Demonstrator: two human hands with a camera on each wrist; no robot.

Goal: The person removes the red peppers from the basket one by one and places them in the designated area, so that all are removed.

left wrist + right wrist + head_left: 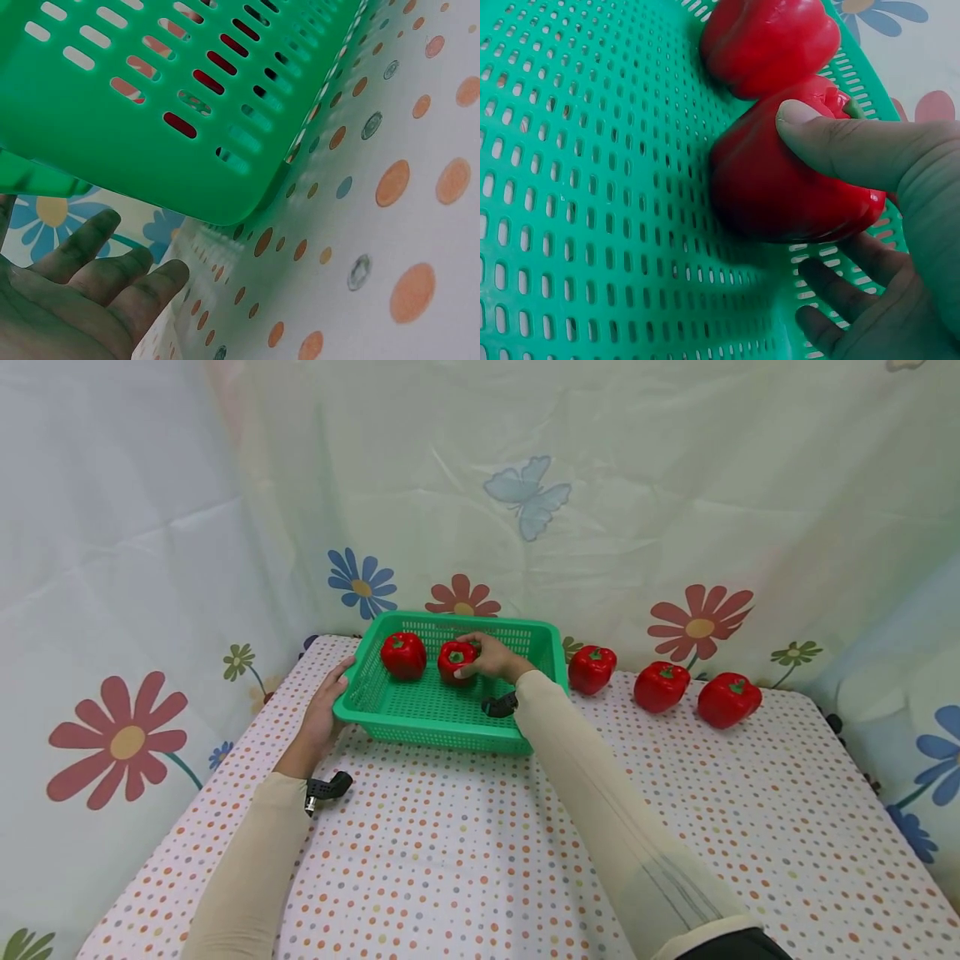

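Note:
Inside the green basket (427,737) are two red peppers. My right hand (491,657) holds the pepper (454,662) nearer the basket's middle; in the right wrist view the thumb of that hand (900,225) lies on the pepper (780,180), with fingers around its far side. The other pepper (403,656) sits to its left, also visible in the right wrist view (769,45). My left hand (324,714) rests at the basket's left rim, fingers fairly straight. In the left wrist view, that hand (90,292) is beside the basket wall (135,165), its thumb mostly hidden.
Three more red peppers (592,669) (662,686) (728,700) stand in a row right of the basket on the dotted tablecloth (450,860). A flowered curtain (600,568) hangs behind and to the sides of the table.

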